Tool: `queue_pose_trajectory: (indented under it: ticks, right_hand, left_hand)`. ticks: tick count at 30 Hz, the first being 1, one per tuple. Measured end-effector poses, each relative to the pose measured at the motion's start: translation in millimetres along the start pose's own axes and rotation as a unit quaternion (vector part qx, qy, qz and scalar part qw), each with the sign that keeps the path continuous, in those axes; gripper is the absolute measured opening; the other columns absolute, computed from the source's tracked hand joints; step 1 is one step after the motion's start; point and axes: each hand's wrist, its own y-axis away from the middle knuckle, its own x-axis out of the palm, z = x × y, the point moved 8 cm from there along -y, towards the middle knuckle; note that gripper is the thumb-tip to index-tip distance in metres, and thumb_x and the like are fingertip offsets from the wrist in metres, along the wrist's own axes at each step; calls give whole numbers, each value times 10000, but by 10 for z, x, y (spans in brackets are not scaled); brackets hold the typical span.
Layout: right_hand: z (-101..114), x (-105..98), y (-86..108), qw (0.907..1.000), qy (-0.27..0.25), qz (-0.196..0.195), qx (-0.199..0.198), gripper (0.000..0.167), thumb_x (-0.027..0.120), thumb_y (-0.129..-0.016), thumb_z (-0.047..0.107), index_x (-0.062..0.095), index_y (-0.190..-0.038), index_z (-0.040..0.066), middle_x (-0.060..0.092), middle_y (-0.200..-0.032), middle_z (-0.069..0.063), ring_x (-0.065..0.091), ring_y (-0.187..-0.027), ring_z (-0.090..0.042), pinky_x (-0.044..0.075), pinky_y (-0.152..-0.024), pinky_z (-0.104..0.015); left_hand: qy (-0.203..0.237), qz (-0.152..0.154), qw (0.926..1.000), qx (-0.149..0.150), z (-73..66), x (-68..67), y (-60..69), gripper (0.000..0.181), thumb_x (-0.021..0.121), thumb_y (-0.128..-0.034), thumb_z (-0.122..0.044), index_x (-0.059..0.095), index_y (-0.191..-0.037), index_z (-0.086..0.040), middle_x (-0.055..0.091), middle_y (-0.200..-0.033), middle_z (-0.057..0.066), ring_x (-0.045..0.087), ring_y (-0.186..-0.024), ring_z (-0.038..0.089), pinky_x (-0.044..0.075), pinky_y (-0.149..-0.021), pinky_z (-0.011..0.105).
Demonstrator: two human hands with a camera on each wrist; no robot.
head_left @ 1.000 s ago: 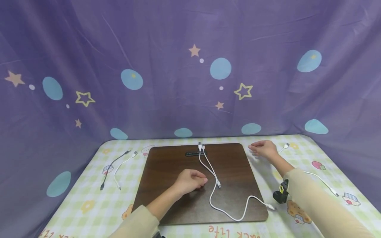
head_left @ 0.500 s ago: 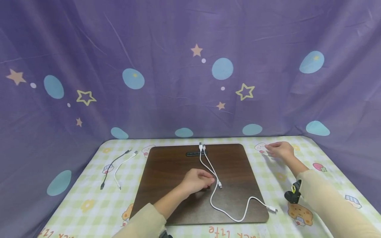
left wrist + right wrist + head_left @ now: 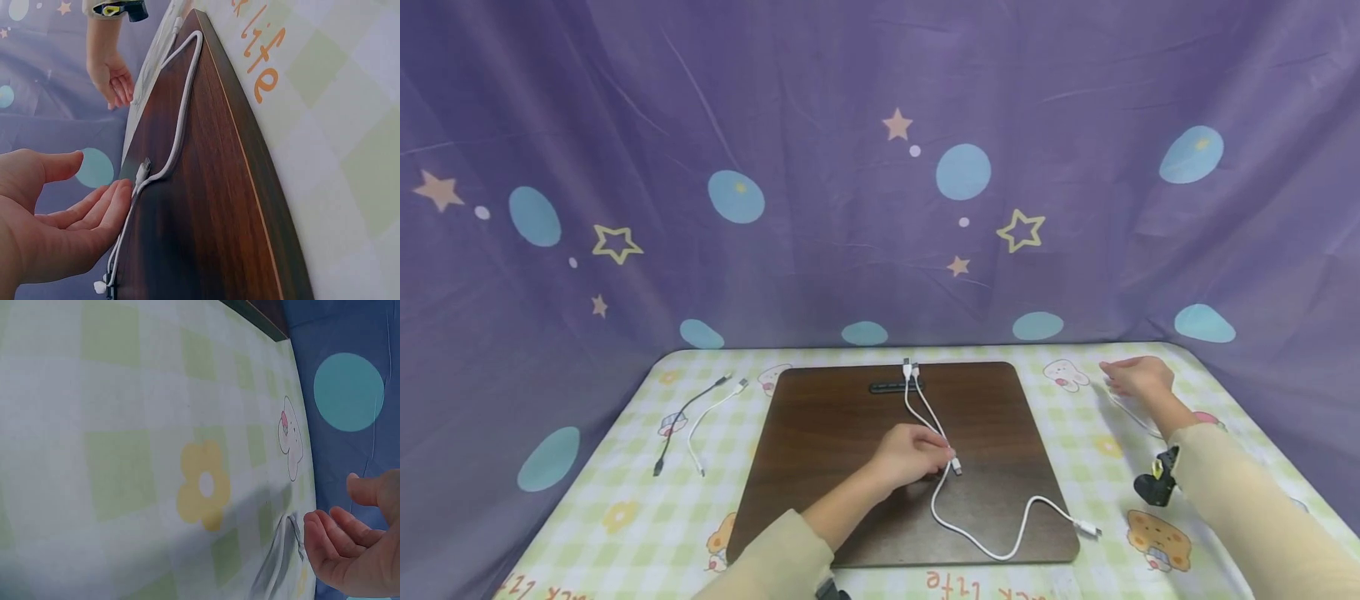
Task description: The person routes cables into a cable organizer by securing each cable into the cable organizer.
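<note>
My left hand (image 3: 913, 454) is low over the brown wooden board (image 3: 842, 408). Its fingertips are at the two white USB cables that lie there, and whether they touch is unclear. The longer cable (image 3: 964, 535) curves to the board's lower right corner, while the shorter one ends in a plug (image 3: 956, 466) beside my fingers. In the left wrist view, the thumb of the left hand (image 3: 69, 231) stands apart from the fingers. My right hand (image 3: 1138, 382) hovers above another white cable (image 3: 1131, 413) on the cloth. Nothing shows between the thumb and fingers of the right hand (image 3: 356, 550).
A slim black strip (image 3: 886, 387) sits at the board's back edge, near the cables' USB plugs. On the left of the checked cloth (image 3: 617, 475) lie a dark grey cable (image 3: 678, 417) and a short white cable (image 3: 699, 422). A purple curtain (image 3: 820, 275) hangs behind.
My right hand has moved right, from beside the board to over the white cable. The left hand has shifted slightly right, up to the cables on the board.
</note>
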Motion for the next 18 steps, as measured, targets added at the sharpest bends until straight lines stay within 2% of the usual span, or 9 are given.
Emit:
queue_pose_trajectory:
  ticks: [4, 8, 10, 12, 14, 16, 18]
  right_hand:
    - [-35, -32, -14, 9996, 129, -97, 231, 427, 623, -901, 309, 656, -1138, -44, 630, -493, 139, 618, -471, -20, 526, -544, -204]
    - [-72, -55, -17, 9981, 360, -144, 482, 374, 601, -903, 337, 704, -955, -19, 588, -430, 140, 604, -438, -14, 494, -709, -249]
    - [-99, -66, -17, 9974, 429, -118, 573, 372, 587, -907, 344, 675, -920, -17, 569, -408, 139, 590, -421, -6, 454, -721, -232]
    - [-130, -63, -26, 9979, 216, -50, 606, 339, 583, -913, 316, 650, -887, -15, 564, -399, 127, 584, -408, -10, 488, -688, -220]
    - [-161, -56, -36, 9979, -76, 8, 637, 324, 587, -913, 277, 637, -872, -41, 567, -400, 116, 583, -401, -15, 504, -571, -171]
    - [-199, -49, -55, 9962, -477, 22, 723, 285, 603, -903, 235, 622, -821, -38, 572, -398, 95, 585, -390, -27, 522, -481, -176]
    - [-224, -43, -77, 9945, -685, 11, 793, 263, 606, -895, 213, 596, -808, -36, 575, -399, 88, 588, -389, -32, 541, -478, -195]
  left_hand:
    - [7, 7, 10000, -35, -5, 37, -10, 201, 735, -823, -116, 709, -963, 26, 755, -904, 156, 715, -752, 187, 595, -676, 258]
    - [49, 25, 10000, -80, -14, 79, -7, 206, 736, -822, -119, 706, -969, 21, 755, -893, 155, 717, -752, 184, 578, -655, 223]
    - [79, 46, 9999, -124, -12, 103, -8, 205, 738, -819, -121, 705, -967, 16, 756, -886, 150, 714, -745, 178, 565, -642, 209]
    - [90, 70, 9998, -142, -19, 122, -9, 204, 738, -820, -127, 707, -967, 11, 757, -881, 146, 716, -745, 184, 553, -630, 196]
    - [63, 89, 9999, -119, -26, 138, -16, 205, 740, -819, -137, 710, -963, 7, 757, -873, 144, 712, -740, 186, 532, -611, 180]
    - [0, 88, 9999, -90, -31, 151, -28, 203, 742, -819, -145, 715, -959, 0, 758, -863, 137, 701, -720, 169, 513, -593, 167]
    - [-55, 93, 9999, -79, -31, 164, -37, 203, 744, -820, -157, 719, -957, -10, 758, -855, 131, 687, -705, 149, 492, -578, 157]
